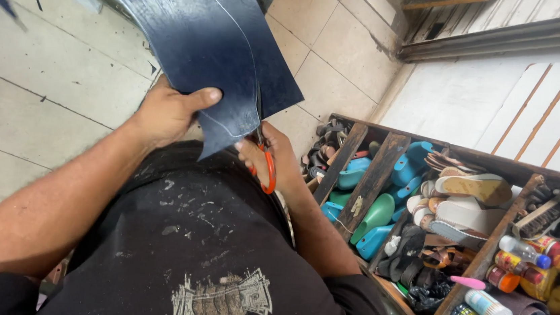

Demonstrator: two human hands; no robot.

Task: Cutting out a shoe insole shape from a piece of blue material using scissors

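Note:
My left hand grips the lower edge of a large dark blue sheet, thumb on top. A thin white curved line is drawn across the sheet. My right hand holds scissors with orange handles; their blades are in a cut in the sheet's lower edge, close to the white line. Both hands are held above my lap, over a black, paint-flecked shirt.
A wooden tray with compartments stands at my right, holding blue and green shoe lasts, soles, straps, a brush and several bottles. Tiled floor lies to the left, with dark offcuts on it.

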